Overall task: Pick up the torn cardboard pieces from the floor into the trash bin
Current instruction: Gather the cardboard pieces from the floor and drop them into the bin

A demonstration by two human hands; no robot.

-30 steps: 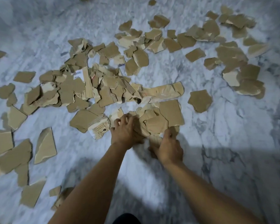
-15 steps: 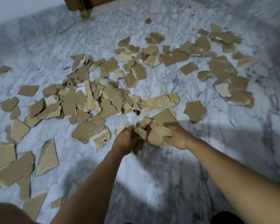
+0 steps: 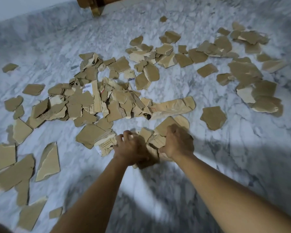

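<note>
The left hand (image 3: 131, 148) and right hand (image 3: 176, 142), fingers curled, are squeezing a cardboard bundle (image 3: 155, 140) between them at lower centre.

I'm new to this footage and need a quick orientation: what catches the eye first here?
Torn cardboard pieces litter the marble floor, thickest at centre left. In front, the left hand and right hand clutch a bundle of scraps between them. A wooden leg stands at the top edge.
</note>
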